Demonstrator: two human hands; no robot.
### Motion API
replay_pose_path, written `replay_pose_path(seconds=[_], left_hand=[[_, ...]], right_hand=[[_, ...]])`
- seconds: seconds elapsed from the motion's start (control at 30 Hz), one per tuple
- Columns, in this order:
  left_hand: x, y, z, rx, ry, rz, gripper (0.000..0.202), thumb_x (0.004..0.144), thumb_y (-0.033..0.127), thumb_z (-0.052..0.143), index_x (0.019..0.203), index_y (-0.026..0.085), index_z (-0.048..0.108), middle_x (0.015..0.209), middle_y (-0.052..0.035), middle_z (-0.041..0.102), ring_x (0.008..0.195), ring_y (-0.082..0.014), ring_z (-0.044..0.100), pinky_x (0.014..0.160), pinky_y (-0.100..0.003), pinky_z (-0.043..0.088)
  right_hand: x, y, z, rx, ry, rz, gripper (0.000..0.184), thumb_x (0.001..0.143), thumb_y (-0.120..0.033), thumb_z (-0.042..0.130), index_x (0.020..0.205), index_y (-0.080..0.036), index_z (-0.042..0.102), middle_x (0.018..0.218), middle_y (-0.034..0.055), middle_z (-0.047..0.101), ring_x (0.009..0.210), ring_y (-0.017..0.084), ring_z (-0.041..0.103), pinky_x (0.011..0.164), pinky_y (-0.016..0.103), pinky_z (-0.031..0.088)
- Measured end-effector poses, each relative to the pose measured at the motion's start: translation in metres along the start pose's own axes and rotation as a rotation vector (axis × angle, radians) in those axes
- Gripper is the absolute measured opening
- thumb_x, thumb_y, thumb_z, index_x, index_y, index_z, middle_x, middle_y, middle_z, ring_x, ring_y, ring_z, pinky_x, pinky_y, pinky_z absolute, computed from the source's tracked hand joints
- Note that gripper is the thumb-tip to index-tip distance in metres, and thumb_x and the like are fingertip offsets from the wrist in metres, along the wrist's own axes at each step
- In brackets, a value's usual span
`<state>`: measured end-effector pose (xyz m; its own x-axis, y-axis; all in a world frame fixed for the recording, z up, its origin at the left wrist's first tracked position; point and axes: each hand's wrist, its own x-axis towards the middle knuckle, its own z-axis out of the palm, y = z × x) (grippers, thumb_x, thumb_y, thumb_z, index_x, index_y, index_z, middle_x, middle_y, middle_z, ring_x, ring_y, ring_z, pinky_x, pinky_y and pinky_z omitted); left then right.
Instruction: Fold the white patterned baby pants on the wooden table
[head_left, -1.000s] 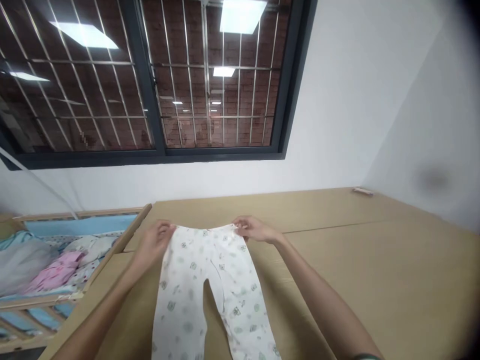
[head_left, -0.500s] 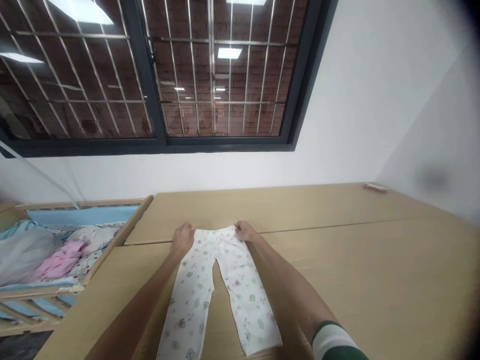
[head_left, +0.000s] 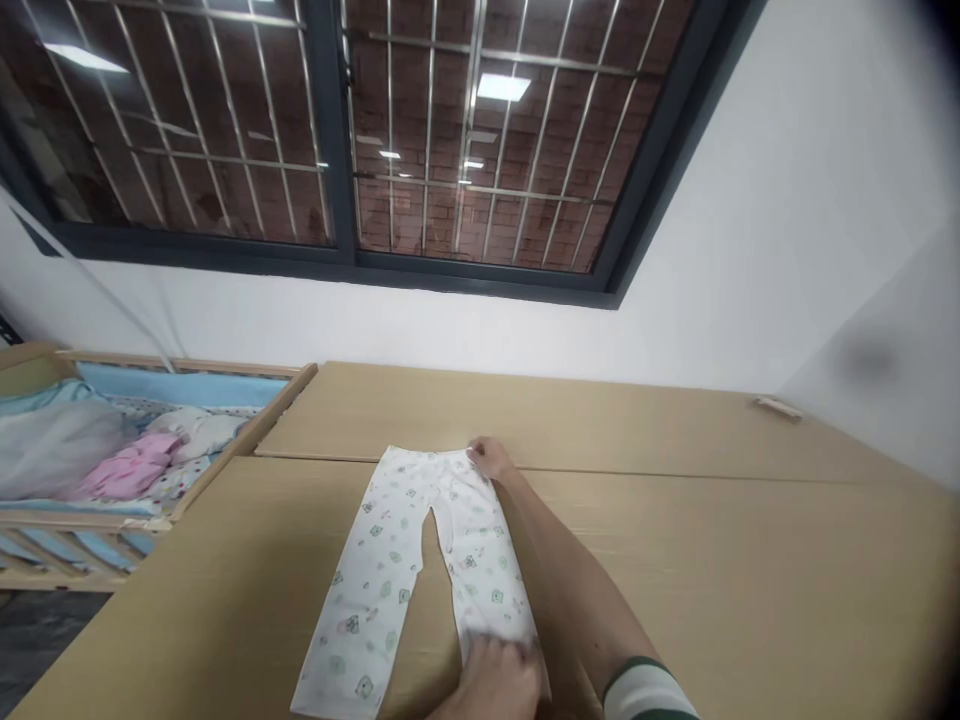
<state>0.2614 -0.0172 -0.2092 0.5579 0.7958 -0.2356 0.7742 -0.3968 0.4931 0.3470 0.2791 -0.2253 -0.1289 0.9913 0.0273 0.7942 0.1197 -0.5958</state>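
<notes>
These baby pants (head_left: pixel 420 560) lie flat on the desk (head_left: pixel 750 560), light, soft and floppy. My right hand (head_left: pixel 489 460) pinches the far waistband corner and my left hand (head_left: pixel 499 680) grips the near right leg cuff. Hems are the best holds.

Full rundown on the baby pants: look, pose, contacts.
The small white printed baby pants look like soft knit cotton with green and grey motifs. They lie flat on the tan wooden table, waistband away from the wearer, legs spread toward the camera. The right hand holds the waistband's right corner; the left hand grips the right leg's hem.
</notes>
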Motion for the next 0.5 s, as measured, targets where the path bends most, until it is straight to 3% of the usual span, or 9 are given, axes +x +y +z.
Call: replay_pose_path(seconds=[0.17, 0.3, 0.4, 0.5], left_hand=[[0.008, 0.0, 0.013, -0.094, 0.035, -0.069, 0.05, 0.091, 0.043, 0.049, 0.124, 0.008, 0.063, 0.112, -0.0223, 0.068, 0.108, -0.0417, 0.061, 0.098, -0.057, 0.042], [0.005, -0.003, 0.012, -0.104, 0.054, -0.056, 0.037, 0.089, 0.029, 0.044, 0.113, 0.012, 0.067, 0.106, -0.0214, 0.067, 0.103, -0.0393, 0.062, 0.093, -0.054, 0.043], [-0.003, -0.005, -0.002, -0.143, 0.091, -0.048, 0.031, 0.089, 0.028, 0.043, 0.101, 0.015, 0.069, 0.101, -0.0191, 0.069, 0.098, -0.036, 0.064, 0.086, -0.048, 0.045], [-0.021, -0.013, -0.026, -0.251, 0.113, -0.078, 0.025, 0.088, 0.031, 0.046, 0.083, 0.019, 0.068, 0.083, -0.0119, 0.07, 0.082, -0.0284, 0.066, 0.073, -0.037, 0.045]], right_hand=[[-0.001, -0.003, 0.0, -0.003, -0.002, 0.025, 0.015, 0.091, -0.028, 0.058, 0.081, -0.019, 0.065, 0.074, 0.0007, 0.067, 0.081, 0.017, 0.062, 0.075, 0.024, 0.042], [-0.003, -0.007, -0.003, 0.031, 0.01, 0.038, 0.011, 0.09, -0.021, 0.061, 0.08, -0.018, 0.064, 0.078, 0.0015, 0.068, 0.08, 0.016, 0.063, 0.073, 0.023, 0.042], [-0.004, -0.013, -0.008, 0.07, 0.022, 0.035, 0.002, 0.089, -0.018, 0.062, 0.089, -0.017, 0.064, 0.083, 0.0026, 0.07, 0.078, 0.014, 0.063, 0.07, 0.022, 0.044], [-0.003, -0.023, -0.014, 0.105, 0.034, 0.027, 0.012, 0.088, -0.02, 0.065, 0.1, -0.016, 0.062, 0.085, 0.0033, 0.07, 0.075, 0.014, 0.064, 0.066, 0.021, 0.045]])
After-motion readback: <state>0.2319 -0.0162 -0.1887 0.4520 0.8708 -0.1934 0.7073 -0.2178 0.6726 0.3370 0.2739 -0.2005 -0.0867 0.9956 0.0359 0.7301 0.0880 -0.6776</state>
